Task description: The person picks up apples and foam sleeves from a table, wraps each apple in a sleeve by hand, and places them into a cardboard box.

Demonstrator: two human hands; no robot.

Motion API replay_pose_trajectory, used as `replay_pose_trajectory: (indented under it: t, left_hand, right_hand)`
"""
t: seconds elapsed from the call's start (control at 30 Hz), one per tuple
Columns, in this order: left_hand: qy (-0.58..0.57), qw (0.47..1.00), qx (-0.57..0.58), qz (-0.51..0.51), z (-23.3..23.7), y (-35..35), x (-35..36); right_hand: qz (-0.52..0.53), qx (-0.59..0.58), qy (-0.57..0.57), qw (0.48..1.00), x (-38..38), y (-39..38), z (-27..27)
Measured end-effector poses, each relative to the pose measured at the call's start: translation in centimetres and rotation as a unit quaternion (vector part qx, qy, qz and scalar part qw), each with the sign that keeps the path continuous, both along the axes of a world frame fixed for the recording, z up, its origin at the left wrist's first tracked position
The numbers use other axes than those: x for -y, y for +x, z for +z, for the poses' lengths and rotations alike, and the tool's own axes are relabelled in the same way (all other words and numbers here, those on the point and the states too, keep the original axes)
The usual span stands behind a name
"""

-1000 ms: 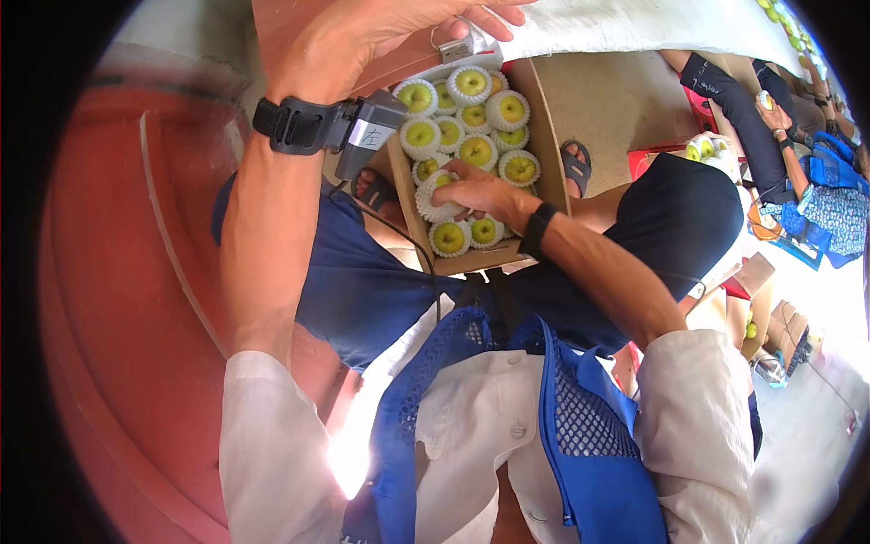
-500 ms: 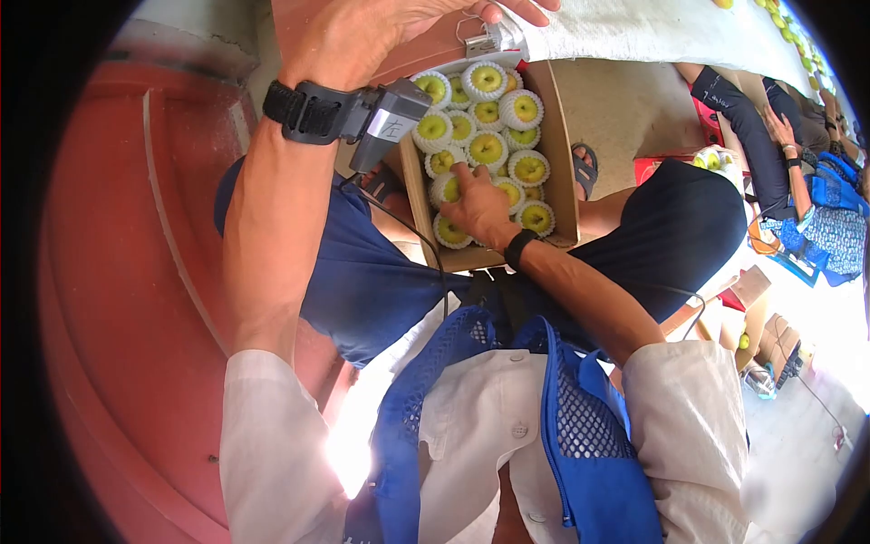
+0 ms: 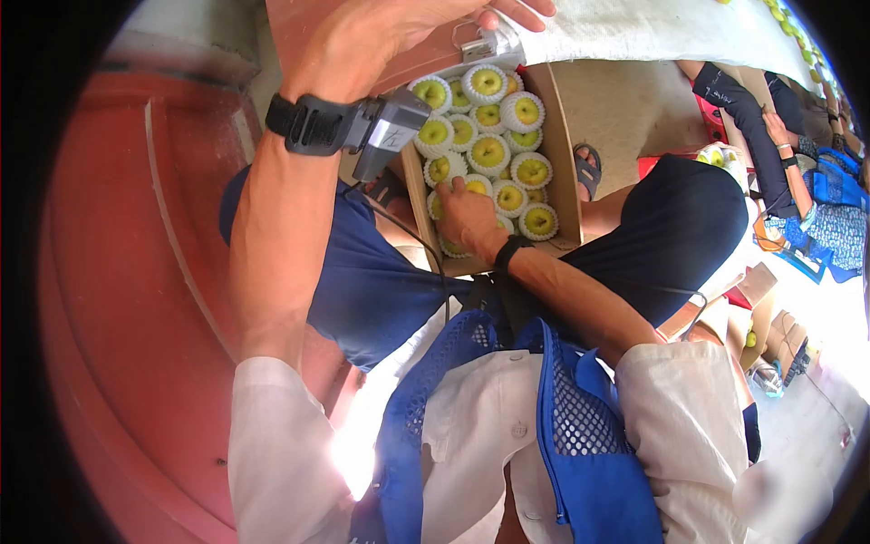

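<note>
A cardboard box between my knees holds many yellow-green apples, sitting stem-up in white foam nets. My right hand is inside the box at its near left part, palm down. Its fingers curl over a netted apple by the left wall; the fingertips are partly hidden. My left hand is raised at the top of the view, beside a white cloth, fingers stretched out and holding nothing visible. The frame's edge cuts off part of it. A black device is strapped to that wrist.
White cloth covers a surface beyond the box, with a metal clip at its corner. A red door-like panel stands at left. On the right, another person sits near a box of netted fruit. A cable crosses my lap.
My right hand has shifted slightly left and nearer to me within the box, its fingers now by the left wall. My left hand stays raised, almost unmoved.
</note>
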State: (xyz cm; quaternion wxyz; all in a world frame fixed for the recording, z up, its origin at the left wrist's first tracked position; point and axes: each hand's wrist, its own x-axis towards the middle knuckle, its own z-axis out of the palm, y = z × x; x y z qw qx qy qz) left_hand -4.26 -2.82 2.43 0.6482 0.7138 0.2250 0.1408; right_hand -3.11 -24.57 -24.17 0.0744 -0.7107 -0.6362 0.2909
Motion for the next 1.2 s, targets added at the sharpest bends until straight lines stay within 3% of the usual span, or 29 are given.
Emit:
replay_pose_trajectory:
  t: [0.13,0.27,0.33,0.37,0.43,0.53,0.6,0.77,0.83,1.1,1.17,1.2]
  left_hand:
    - [-0.007,1.000,0.022,0.020,-0.3,0.3,-1.2]
    - [0.016,0.990,0.095,0.104,1.0,-0.3,-3.0]
    - [-0.057,0.961,0.163,0.218,1.1,-1.0,-4.4]
    - [-0.048,0.961,0.170,0.212,1.2,-1.1,-4.9]
    - [-0.109,0.915,0.215,0.324,1.6,-1.5,-5.5]
    - [-0.160,0.885,0.246,0.362,1.7,-1.9,-6.3]
    - [-0.172,0.877,0.259,0.367,1.7,-1.9,-6.8]
    - [-0.199,0.862,0.298,0.359,1.2,-1.6,-7.1]
    - [-0.212,0.862,0.290,0.358,0.9,-1.3,-7.2]
    - [-0.223,0.864,0.296,0.340,1.3,-0.8,-7.0]
    - [-0.222,0.863,0.298,0.341,1.5,-0.8,-7.0]
    - [-0.224,0.862,0.302,0.339,1.4,-0.9,-6.9]
  right_hand:
    - [-0.026,-0.010,0.034,0.999,0.1,-0.3,0.3]
    - [-0.051,-0.011,-0.055,0.997,-0.5,0.4,4.6]
    - [-0.048,-0.011,-0.051,0.997,-0.9,0.9,6.3]
    - [-0.039,-0.020,-0.067,0.997,-1.3,1.3,7.0]
    - [-0.018,-0.034,-0.058,0.998,-2.6,2.4,9.4]
    - [-0.023,-0.091,-0.034,0.995,-4.2,4.7,15.1]
    - [-0.047,-0.155,0.033,0.986,-5.2,7.0,18.7]
    - [-0.021,-0.169,0.171,0.970,-9.7,14.7,24.7]
    - [-0.050,-0.177,0.168,0.969,-12.7,18.2,25.7]
    - [-0.187,-0.206,0.194,0.941,-26.4,27.7,22.1]
    - [-0.229,-0.093,0.227,0.942,-28.7,27.9,21.9]
    - [-0.226,-0.093,0.230,0.942,-29.7,27.7,21.9]
